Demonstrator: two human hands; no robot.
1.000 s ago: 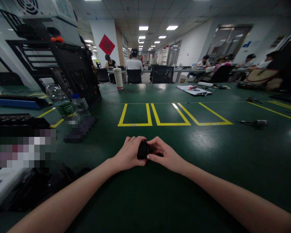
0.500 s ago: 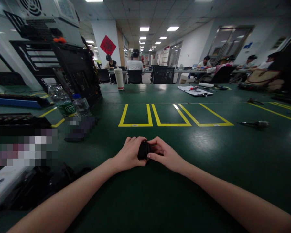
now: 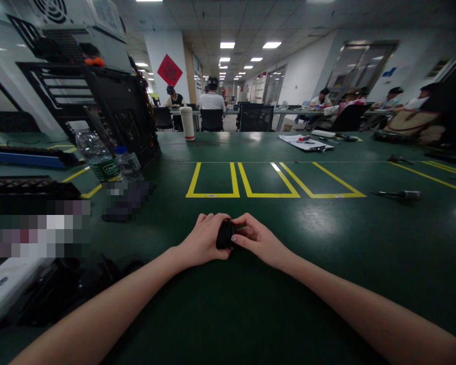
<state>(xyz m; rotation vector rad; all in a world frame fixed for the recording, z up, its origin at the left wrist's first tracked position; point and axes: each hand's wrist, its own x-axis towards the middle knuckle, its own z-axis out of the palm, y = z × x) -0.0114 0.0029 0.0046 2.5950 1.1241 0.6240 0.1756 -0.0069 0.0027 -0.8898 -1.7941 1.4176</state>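
Between my hands is a small black object (image 3: 224, 235), boxy with rounded edges; its exact kind does not show. My left hand (image 3: 204, 238) wraps round it from the left, fingers over the top and thumb below. My right hand (image 3: 256, 240) pinches its right side between thumb and fingertips. A thin seam or rim runs down the object near the right fingertips. Both hands are just above or on the green table (image 3: 228, 314); I cannot tell if the object touches it.
Yellow tape outlines (image 3: 213, 195) lie beyond my hands. A screwdriver-like tool (image 3: 401, 194) rests at right, a clipboard (image 3: 306, 143) farther back. To the left stand plastic bottles (image 3: 99, 157), a black computer case (image 3: 125, 111) and a white box (image 3: 7, 284). A white tumbler (image 3: 187, 123) stands behind.
Both hands keep nearly the same place around the black object. The right fingers shift very slightly against its side, and the view moves a little.
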